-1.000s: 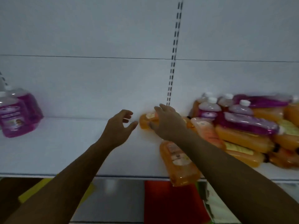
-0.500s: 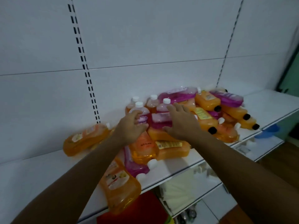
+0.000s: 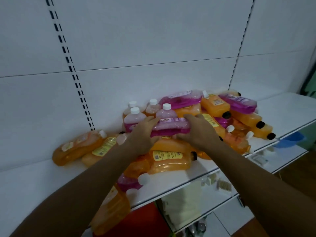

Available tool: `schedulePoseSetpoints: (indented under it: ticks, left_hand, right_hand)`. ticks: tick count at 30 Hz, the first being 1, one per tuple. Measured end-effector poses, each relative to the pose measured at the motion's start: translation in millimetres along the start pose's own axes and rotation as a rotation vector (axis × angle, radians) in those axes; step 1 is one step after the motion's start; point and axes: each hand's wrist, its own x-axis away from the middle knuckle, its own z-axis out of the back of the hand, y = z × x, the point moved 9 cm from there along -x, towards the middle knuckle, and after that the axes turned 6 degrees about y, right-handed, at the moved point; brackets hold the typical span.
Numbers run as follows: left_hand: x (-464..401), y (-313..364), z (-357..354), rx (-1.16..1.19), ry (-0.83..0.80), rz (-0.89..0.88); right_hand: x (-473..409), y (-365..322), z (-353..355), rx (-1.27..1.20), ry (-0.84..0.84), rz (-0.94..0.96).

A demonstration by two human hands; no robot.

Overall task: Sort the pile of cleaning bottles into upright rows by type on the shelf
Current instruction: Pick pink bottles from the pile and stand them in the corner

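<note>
1. Pink bottle (image 3: 171,126): lying sideways atop the pile (image 3: 196,134); its cap end is hidden.
2. Left hand (image 3: 142,134): fingers curled round the pink bottle's left end.
3. Right hand (image 3: 200,132): fingers gripping its right end.
4. Shelf (image 3: 34,182): carries the pile; upright white-capped bottles (image 3: 135,117) stand behind the pink bottle, labels blurred.
5. Orange bottle (image 3: 111,212): overhangs the shelf edge, partly hidden by the left forearm.
</note>
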Motion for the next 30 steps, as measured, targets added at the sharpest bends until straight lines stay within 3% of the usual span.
schedulePoseSetpoints:
  ticks: [5,10,15,24,30]
  left_hand:
    - [15.5,13.1,38.4,-0.001,0.159,-0.042]
    - [57.4,3.9,97.8,-0.099,0.278,-0.033]
    - [135.0,-50.1,156.3,-0.174,0.381,0.176]
    - [334.0,-179.3,269.7,-0.129,0.613,0.644]
    - [446.3,-254.2,343.0,-0.032,0.821,0.834]
  right_hand:
    - [3.2,-15.9,31.1,0.015,0.195,0.108]
    - [9.7,-66.8,31.3,-0.165,0.239,0.25]
    - [34.7,-171.0,-5.7,-0.397,0.102,0.434]
    - [98.1,-387.3,-104.4,-0.833,-0.3,0.534]
    - [174.6,-552.0,-137.8,-1.021,-0.333,0.719]
